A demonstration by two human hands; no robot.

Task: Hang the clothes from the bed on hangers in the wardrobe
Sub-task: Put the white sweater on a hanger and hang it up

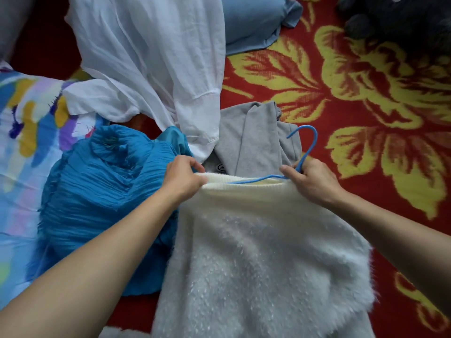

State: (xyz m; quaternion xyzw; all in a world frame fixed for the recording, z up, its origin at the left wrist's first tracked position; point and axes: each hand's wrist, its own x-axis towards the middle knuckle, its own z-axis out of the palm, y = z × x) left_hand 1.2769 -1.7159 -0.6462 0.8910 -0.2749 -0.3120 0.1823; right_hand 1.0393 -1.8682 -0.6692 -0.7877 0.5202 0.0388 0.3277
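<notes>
Red blanket [305, 113] with large yellow floral pattern is spread over the right and upper view. Dark grey plush toy [395, 18] is seen lying on it at upper right, partly cut off. Multicoloured sheet [22, 132], blotched blue, yellow and purple, is noted at left edge

Fluffy white sweater [256, 252] with a blue hanger [308, 146] in its collar, on the bed [366, 98].
The sweater lies flat, its ribbed collar stretched wide. One hanger arm sits inside the collar and the hook sticks out beyond it. A crumpled grey garment [253, 140] lies just beyond the collar, a pleated blue garment [105, 191] touches the sweater's left side, and a thin white shirt [151, 57] spreads farther beyond.
</notes>
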